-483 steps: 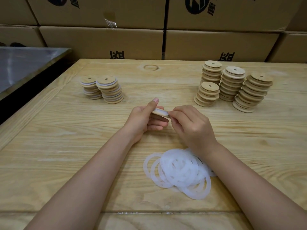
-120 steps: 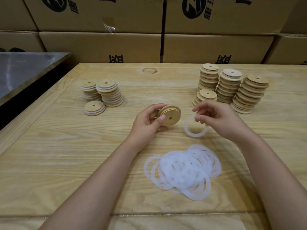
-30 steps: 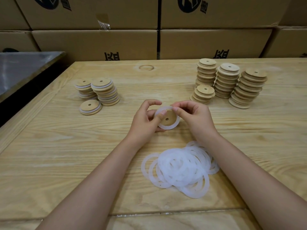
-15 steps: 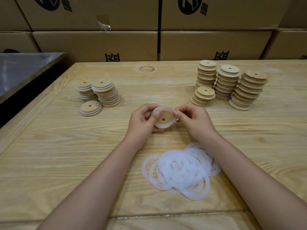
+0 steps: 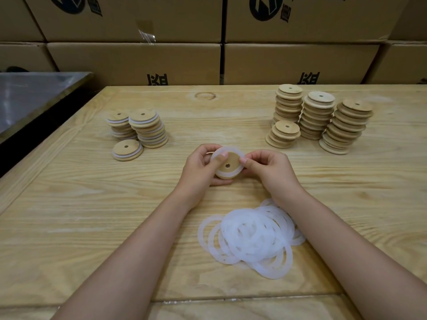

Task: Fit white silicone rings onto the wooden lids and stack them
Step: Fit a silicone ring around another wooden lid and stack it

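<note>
Holding wooden lid (image 5: 227,166), white ring (image 5: 231,150) half seated, both hands (image 5: 235,168)

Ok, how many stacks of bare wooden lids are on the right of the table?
4: a tall stack at the back, a short stack in front of it, a middle stack beside them, and a leaning stack farthest right. Another could hide behind them.

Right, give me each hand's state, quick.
Left hand: grips the round wooden lid.
Right hand: pinches the white silicone ring on that lid.
</note>
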